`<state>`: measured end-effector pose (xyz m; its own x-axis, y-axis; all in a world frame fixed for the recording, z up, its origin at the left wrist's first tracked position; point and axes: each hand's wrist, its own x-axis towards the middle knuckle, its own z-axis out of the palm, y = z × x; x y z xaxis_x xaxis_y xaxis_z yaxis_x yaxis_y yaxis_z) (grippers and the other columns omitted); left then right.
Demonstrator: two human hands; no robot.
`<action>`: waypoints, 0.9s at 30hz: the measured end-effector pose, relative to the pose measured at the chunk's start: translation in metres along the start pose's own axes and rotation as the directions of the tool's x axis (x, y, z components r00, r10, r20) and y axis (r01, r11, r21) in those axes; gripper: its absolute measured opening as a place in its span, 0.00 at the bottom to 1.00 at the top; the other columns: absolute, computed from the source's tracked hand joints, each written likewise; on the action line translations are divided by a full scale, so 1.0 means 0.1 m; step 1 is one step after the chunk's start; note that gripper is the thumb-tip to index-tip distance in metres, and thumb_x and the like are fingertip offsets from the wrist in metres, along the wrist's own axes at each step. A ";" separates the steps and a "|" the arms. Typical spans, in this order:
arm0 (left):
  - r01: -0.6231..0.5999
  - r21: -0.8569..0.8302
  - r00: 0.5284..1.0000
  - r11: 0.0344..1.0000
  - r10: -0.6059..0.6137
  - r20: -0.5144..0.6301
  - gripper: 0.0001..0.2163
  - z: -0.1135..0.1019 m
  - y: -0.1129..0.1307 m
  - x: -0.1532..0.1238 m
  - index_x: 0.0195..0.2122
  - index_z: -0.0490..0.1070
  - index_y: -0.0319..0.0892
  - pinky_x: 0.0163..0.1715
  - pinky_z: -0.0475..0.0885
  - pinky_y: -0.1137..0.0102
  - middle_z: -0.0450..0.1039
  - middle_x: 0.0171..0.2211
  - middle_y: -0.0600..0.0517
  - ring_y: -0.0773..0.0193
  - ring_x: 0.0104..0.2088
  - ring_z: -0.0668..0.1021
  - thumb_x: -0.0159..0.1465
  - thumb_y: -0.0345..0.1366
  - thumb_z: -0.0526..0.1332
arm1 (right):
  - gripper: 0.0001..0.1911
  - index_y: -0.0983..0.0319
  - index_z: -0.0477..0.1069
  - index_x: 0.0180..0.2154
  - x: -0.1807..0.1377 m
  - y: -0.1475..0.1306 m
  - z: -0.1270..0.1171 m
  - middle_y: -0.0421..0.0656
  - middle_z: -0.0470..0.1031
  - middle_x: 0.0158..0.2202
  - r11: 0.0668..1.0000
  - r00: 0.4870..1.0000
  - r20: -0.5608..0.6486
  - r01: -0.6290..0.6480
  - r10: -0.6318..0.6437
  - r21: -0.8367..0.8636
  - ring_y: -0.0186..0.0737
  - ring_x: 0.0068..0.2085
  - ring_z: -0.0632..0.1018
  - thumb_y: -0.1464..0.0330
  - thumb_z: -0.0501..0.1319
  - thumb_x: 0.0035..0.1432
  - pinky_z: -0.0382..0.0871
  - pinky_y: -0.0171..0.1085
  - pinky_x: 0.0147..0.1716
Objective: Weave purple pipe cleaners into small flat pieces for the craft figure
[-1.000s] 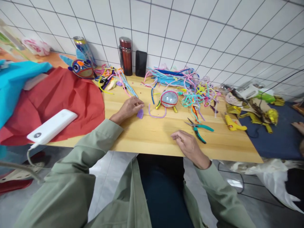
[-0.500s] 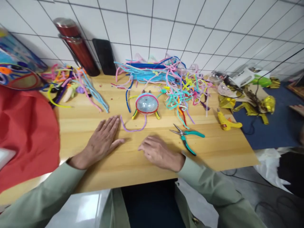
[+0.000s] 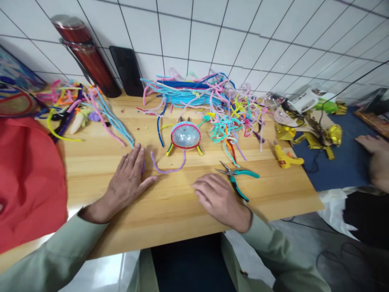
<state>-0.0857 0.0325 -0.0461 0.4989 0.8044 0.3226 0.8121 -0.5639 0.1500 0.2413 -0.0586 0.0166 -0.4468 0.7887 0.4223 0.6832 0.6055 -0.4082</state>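
My left hand (image 3: 126,178) lies flat on the table with its fingers stretched and thumb out. A bit of purple pipe cleaner (image 3: 143,165) shows beside its index finger; how much lies under the hand is hidden. My right hand (image 3: 220,196) rests palm down, fingers loosely bent and nothing visible in them; its thumb is hidden. Just right of it lie open teal-handled pliers (image 3: 233,176). Beyond both hands sits a small figure with a clear dome (image 3: 185,135) rimmed in red, yellow-green legs and a curved purple pipe-cleaner tail (image 3: 168,171).
Along the tiled wall lie a pipe-cleaner bundle (image 3: 188,95) and a tangled pile (image 3: 226,127). A red flask (image 3: 88,56) and black phone (image 3: 127,71) stand at back left. Red cloth (image 3: 30,178) covers the left side. A yellow glue gun (image 3: 285,157) lies right, near another person's hand (image 3: 378,156).
My right hand has shifted right, closer to the pliers, with its fingers loosening. The left hand stays flat, and a purple piece now shows beside it. Another person's hand reaches farther into view.
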 end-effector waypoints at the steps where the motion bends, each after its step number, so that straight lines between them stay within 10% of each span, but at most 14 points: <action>1: 0.004 0.002 1.000 1.000 -0.004 -0.004 0.45 0.01 0.00 -0.01 0.80 0.43 0.28 0.75 0.57 0.43 0.48 0.79 0.27 0.36 0.78 0.58 0.76 0.62 0.44 | 0.07 0.59 0.74 0.49 -0.13 0.04 -0.10 0.45 0.83 0.44 0.996 0.997 -0.044 -0.071 0.069 -0.049 0.44 0.47 0.81 0.74 0.60 0.73 0.74 0.45 0.52; 8: -0.006 0.022 0.999 1.000 0.005 0.044 0.43 0.11 0.00 -0.02 0.79 0.48 0.26 0.75 0.53 0.42 0.54 0.77 0.26 0.33 0.77 0.61 0.77 0.59 0.46 | 0.11 0.60 0.77 0.51 -1.12 0.38 -0.23 0.51 0.84 0.45 0.782 0.892 -0.317 -0.440 0.323 -0.441 0.51 0.46 0.82 0.62 0.60 0.74 0.75 0.49 0.48; 17: -0.020 -0.068 0.997 0.998 0.015 -0.073 0.42 0.15 0.05 0.00 0.81 0.41 0.34 0.74 0.55 0.38 0.56 0.76 0.26 0.33 0.77 0.61 0.77 0.57 0.51 | 0.14 0.60 0.80 0.41 -1.27 0.30 -0.21 0.52 0.84 0.38 0.717 0.836 -0.296 -0.549 0.462 -0.430 0.53 0.41 0.81 0.62 0.57 0.73 0.75 0.50 0.45; 27: -0.030 -0.060 0.997 0.998 0.026 -0.077 0.40 0.15 0.06 0.01 0.80 0.48 0.30 0.73 0.56 0.36 0.57 0.75 0.24 0.31 0.76 0.62 0.78 0.55 0.51 | 0.17 0.60 0.77 0.35 -1.51 0.71 -0.64 0.54 0.81 0.36 0.425 0.550 -0.525 -0.835 0.649 -0.348 0.56 0.42 0.79 0.57 0.55 0.64 0.73 0.51 0.46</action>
<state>-0.0763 0.0329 -0.0587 0.4946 0.7729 0.3976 0.7771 -0.5981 0.1959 0.3942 -0.1412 -0.0239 0.5016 0.7711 0.3923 0.8650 -0.4382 -0.2446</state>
